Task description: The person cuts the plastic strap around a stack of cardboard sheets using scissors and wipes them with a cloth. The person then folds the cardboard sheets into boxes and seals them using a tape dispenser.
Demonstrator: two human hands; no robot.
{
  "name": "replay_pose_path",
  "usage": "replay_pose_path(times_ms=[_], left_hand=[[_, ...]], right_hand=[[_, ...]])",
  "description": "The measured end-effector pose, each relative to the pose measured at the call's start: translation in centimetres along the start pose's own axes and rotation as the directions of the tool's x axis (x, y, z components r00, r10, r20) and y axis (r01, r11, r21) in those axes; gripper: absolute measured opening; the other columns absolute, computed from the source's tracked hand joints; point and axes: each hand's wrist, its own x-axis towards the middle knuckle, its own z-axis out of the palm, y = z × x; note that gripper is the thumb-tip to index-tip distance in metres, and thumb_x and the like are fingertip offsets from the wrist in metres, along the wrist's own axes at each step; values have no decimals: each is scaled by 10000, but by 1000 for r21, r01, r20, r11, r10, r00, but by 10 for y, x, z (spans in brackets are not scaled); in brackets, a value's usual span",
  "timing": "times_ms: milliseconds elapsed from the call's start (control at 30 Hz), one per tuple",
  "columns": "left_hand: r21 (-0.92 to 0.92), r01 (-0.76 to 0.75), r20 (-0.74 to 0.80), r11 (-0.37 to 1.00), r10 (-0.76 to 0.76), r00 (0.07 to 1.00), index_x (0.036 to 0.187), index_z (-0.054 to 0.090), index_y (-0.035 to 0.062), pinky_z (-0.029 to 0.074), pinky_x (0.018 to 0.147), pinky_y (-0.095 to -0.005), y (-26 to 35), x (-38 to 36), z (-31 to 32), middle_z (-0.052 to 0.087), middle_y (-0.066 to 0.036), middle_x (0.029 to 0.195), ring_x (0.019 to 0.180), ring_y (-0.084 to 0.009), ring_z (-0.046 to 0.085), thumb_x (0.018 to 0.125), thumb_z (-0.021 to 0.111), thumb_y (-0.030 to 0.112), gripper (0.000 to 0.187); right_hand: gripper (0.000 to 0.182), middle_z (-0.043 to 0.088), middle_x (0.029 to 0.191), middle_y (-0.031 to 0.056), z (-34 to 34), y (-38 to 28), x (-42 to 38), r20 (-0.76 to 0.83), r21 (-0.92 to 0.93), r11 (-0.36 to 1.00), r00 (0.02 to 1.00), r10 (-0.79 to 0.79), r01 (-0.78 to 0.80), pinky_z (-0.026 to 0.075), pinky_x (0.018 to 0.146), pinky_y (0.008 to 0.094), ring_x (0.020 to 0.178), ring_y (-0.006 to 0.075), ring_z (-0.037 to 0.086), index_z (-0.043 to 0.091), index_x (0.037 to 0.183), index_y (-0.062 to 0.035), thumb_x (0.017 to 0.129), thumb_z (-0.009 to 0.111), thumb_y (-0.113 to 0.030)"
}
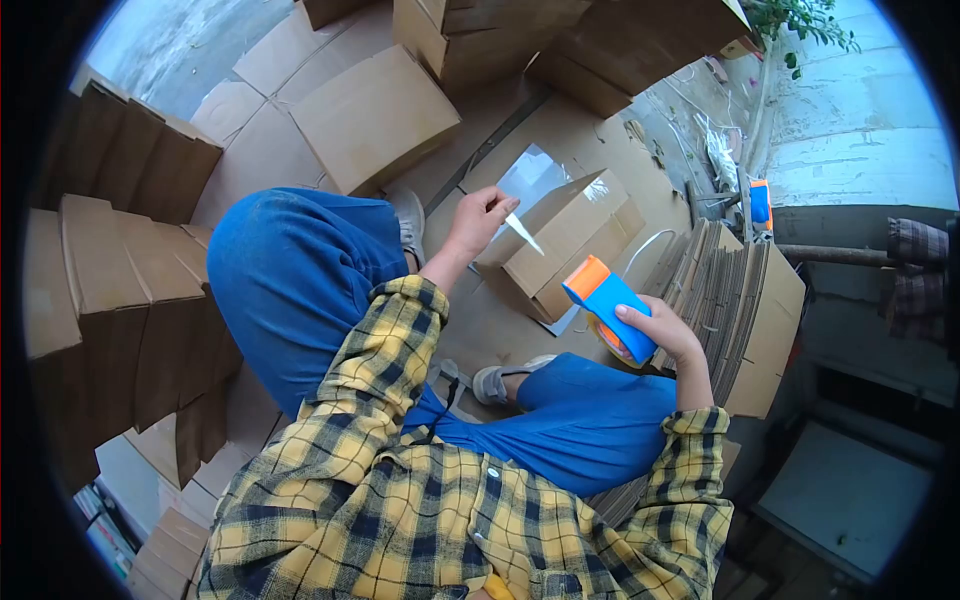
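Note:
My left hand (478,220) pinches a thin, pale, pointed strip (523,234) that looks like a piece of tape. It hangs over the near side of a closed cardboard box (590,235), which stands on flat cardboard between my feet. Shiny clear tape shows at the box's far end. In my right hand (662,332) is a blue and orange tape dispenser (618,305), held just to the right of the box with its orange end toward it. A roll of tape partly shows under the dispenser.
Another cardboard box (375,118) lies beyond my left knee. Stacked boxes (130,260) line the left side, with more at the top. Flattened cardboard sheets (735,310) stand upright at the right. A second blue and orange dispenser (761,203) sits behind them.

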Motion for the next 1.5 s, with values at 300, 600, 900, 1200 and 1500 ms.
replay_pose_path(times_ms=[300, 600, 900, 1200, 1500], left_hand=[[-43, 71, -23, 997, -72, 997, 814, 632, 11, 416, 575, -276, -87, -3, 47, 567, -59, 634, 600, -106, 496, 847, 647, 221, 213], [247, 192, 8, 950, -200, 980, 905, 653, 36, 473, 662, -354, -58, -10, 44, 652, -143, 778, 716, -272, 620, 851, 625, 318, 289], [506, 371, -179, 779, -325, 928, 1192, 551, 70, 454, 888, -400, -97, -11, 44, 591, -178, 1121, 1018, -338, 578, 877, 574, 300, 391], [796, -252, 192, 551, 166, 967, 1412, 291, 57, 400, 938, -407, 9, -37, 84, 445, -159, 1332, 1135, -300, 477, 911, 509, 341, 616], [884, -229, 231, 407, 46, 972, 1457, 209, 60, 403, 938, -388, 9, -41, 88, 394, -145, 1399, 1149, -289, 473, 928, 457, 390, 671]], right_hand=[[546, 634, 767, 95, -4, 28, 35, 17, -4, 993, 993, 117, -116, 509, 557, 262, 601, 141, 614, 561, 1046, 30, 839, 639, -469], [506, 631, 766, 75, -1, 21, 32, 83, 69, 986, 986, 147, -153, 493, 545, 250, 596, 124, 601, 575, 1027, 16, 855, 622, -458], [502, 623, 736, 88, -2, 35, 33, 50, 98, 990, 994, 95, -100, 495, 530, 256, 575, 141, 603, 571, 1013, 20, 853, 624, -453], [604, 628, 883, 98, -5, 33, 33, 140, 97, 987, 983, 114, -129, 515, 653, 252, 740, 126, 614, 546, 1123, 32, 839, 620, -496], [547, 633, 742, 79, -4, 57, 39, 40, 37, 999, 998, -38, 37, 502, 531, 260, 575, 136, 606, 586, 1021, 13, 847, 615, -506]])
